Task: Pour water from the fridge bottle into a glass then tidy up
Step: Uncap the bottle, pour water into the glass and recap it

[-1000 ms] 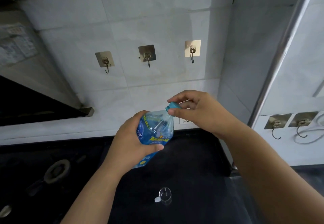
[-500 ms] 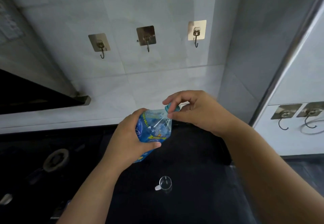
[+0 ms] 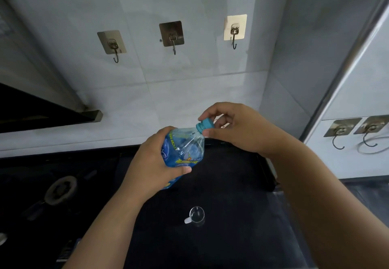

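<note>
A clear plastic water bottle [image 3: 185, 151] with a blue label is held above the black counter, tilted with its neck up and to the right. My left hand [image 3: 151, 163] is wrapped around its body. My right hand [image 3: 235, 127] pinches the blue cap [image 3: 205, 124] at the bottle's neck between thumb and fingers. A small clear glass [image 3: 196, 215] with a white handle stands upright on the counter below the bottle, apart from both hands.
The black counter [image 3: 231, 195] runs to a raised edge at the right. A gas burner [image 3: 61, 188] sits on the left. Adhesive wall hooks [image 3: 172, 37] hang on the tiled wall behind. A dark range hood [image 3: 42, 111] juts out at the left. A white cabinet [image 3: 357, 100] stands at the right.
The view has shifted slightly, so the hooks appear lower in the picture than half a second ago. My right hand's fingers have turned a little on the cap. The bottle stays in my left hand.
</note>
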A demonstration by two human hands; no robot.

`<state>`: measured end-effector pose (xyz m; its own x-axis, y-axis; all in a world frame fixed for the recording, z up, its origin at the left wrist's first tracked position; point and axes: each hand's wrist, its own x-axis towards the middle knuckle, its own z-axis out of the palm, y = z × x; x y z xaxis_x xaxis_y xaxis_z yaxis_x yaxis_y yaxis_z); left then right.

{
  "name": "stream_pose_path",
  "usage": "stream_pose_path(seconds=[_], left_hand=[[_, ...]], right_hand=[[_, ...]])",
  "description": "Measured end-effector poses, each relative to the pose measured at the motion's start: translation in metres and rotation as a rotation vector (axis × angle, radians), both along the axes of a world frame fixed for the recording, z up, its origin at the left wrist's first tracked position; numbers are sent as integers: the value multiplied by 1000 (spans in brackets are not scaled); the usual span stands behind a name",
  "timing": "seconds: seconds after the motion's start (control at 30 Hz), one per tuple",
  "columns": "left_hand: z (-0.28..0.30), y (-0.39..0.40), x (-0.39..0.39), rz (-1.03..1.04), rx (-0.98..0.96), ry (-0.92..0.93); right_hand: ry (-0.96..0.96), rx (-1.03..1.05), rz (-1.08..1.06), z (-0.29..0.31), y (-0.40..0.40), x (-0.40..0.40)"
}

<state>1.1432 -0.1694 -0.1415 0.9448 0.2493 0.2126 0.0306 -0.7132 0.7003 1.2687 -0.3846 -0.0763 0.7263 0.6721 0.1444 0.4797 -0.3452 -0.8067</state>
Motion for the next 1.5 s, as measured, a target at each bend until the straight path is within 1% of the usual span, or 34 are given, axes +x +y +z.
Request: stream_pose_path(seconds=[0.1, 0.2, 0.23, 0.27, 0.33, 0.43, 0.53, 0.7, 0.8, 0.93, 1.0, 1.07, 1.13, 1.23, 1.3, 1.4, 1.43, 1.5], left_hand=[[-8, 1, 0, 35, -18, 20], [-12, 0, -1, 112, -24, 52], [-15, 0, -1, 140, 12, 58], [-17, -1, -1, 169, 52, 63], [-25, 0, -2, 209, 72, 85], [-42, 4, -1, 213, -26, 112], [-55, 8, 0, 231, -91, 122], [-78, 12, 1, 243, -89, 157], [-88, 9, 3, 241, -68, 198], [-95, 3, 5, 248, -57, 218], [-96, 0, 7, 238, -47, 227], [-96, -2, 9, 221, -38, 233], [-98, -4, 11, 194, -44, 238], [-101, -12, 16, 148, -54, 247], [-103, -22, 22, 108, -74, 256], [-107, -36, 34, 33, -130, 284], [-108, -41, 38, 11, -156, 291], [-109, -49, 46, -34, -201, 318]], right_hand=[[120, 109, -21, -9, -1, -2], [310, 372, -101, -32, 5, 0], [354, 410, -152, -45, 6, 3], [369, 391, -211, -63, 7, 6], [374, 252, -312, -108, 6, 13], [411, 44, -406, -176, 1, 12], [451, -42, -450, -230, -1, 9], [489, -256, -469, -290, -6, 11], [493, -307, -489, -313, -6, 12], [519, -320, -527, -325, -6, 22], [530, -359, -503, -326, -7, 28], [522, -331, -453, -324, -8, 31], [519, -201, -366, -312, -7, 27], [459, -31, -163, -277, -5, 18], [381, -14, -44, -252, -3, 12], [301, -8, 43, -227, -3, 8], [290, -21, 41, -222, -5, 7], [240, -62, -40, -217, -11, 5]])
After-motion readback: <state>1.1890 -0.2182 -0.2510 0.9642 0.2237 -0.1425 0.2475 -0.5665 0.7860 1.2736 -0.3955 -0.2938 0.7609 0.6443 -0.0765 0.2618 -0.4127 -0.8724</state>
